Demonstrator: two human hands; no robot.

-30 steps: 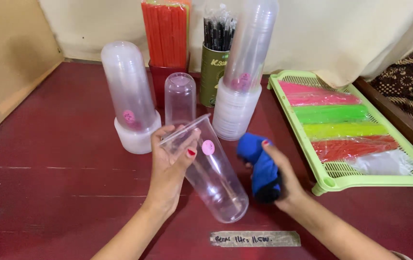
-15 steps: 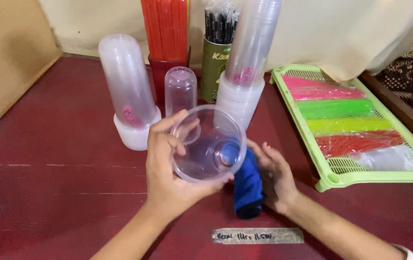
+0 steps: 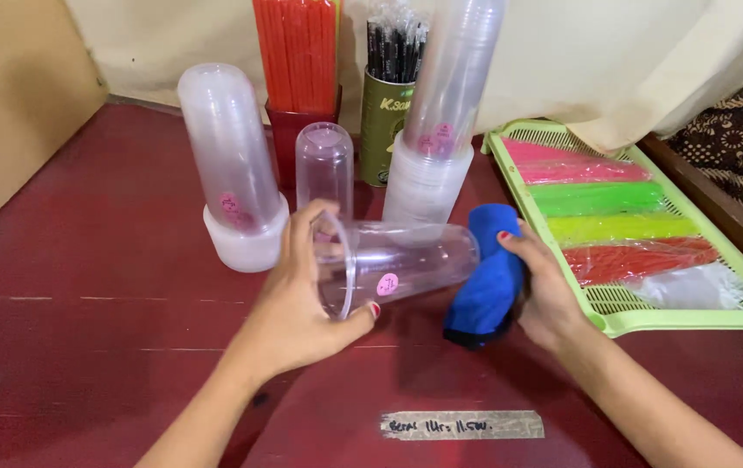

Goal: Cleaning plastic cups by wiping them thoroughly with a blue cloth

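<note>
My left hand [image 3: 302, 312] grips a clear plastic cup [image 3: 406, 260] by its rim. The cup lies on its side above the table, mouth to the left, base to the right, with a small pink sticker on its wall. My right hand [image 3: 549, 295] holds a folded blue cloth [image 3: 488, 282] pressed against the cup's base end. Both hands hover over the dark red table [image 3: 85, 329].
Behind stand stacks of upturned clear cups [image 3: 231, 165], a single upturned cup [image 3: 324, 169], a tall leaning cup stack [image 3: 445, 104], red straws [image 3: 299, 52] and black straws in a green can [image 3: 386, 121]. A green tray [image 3: 622, 321] with coloured packets lies right. Tape strip [image 3: 462, 425] near front.
The cup has turned from mouth facing me to lying sideways with its mouth to the left. The blue cloth has moved from below the cup to its base end.
</note>
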